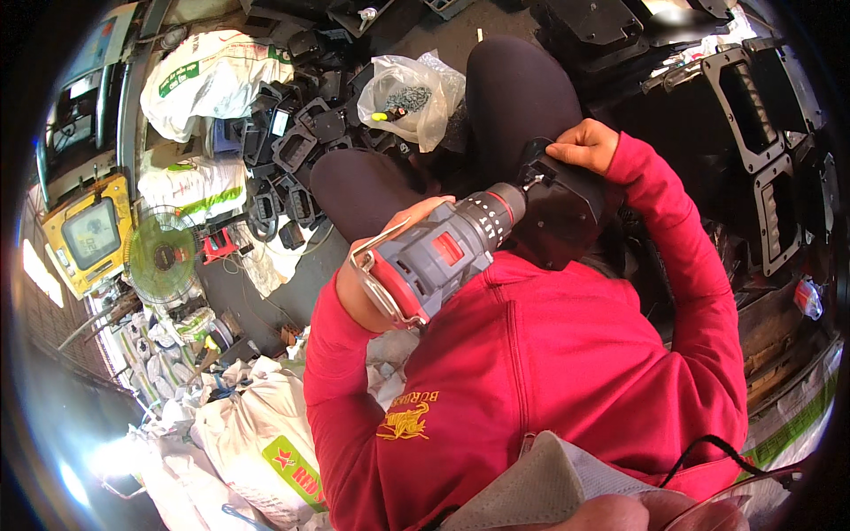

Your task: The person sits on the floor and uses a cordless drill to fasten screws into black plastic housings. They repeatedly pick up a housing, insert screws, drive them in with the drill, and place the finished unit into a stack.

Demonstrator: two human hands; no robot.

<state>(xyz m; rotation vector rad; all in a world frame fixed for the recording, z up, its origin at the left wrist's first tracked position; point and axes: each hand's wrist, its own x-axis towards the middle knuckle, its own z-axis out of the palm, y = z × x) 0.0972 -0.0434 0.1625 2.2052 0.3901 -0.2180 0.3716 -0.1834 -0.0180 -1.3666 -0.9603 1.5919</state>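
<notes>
My left hand (351, 296) is wrapped round a grey and red cordless drill (434, 257), mostly hidden beneath its body. The drill's bit (532, 181) points right and up, its tip at the upper edge of a black moulded part (560, 215). That part rests against my right thigh and lap. With fingers and thumb closed on its upper edge, my right hand (588, 147) holds the black part. Whether a screw sits at the bit's tip is too small to tell. Beyond my knees lies an open clear plastic bag (412, 99) of small grey metal pieces, probably screws.
Black parts with handle openings (295, 146) are heaped at the far left. More black frames (768, 177) stand stacked at the right. A green fan (163, 254), a yellow weighing scale (91, 235) and white sacks (257, 434) line the left side.
</notes>
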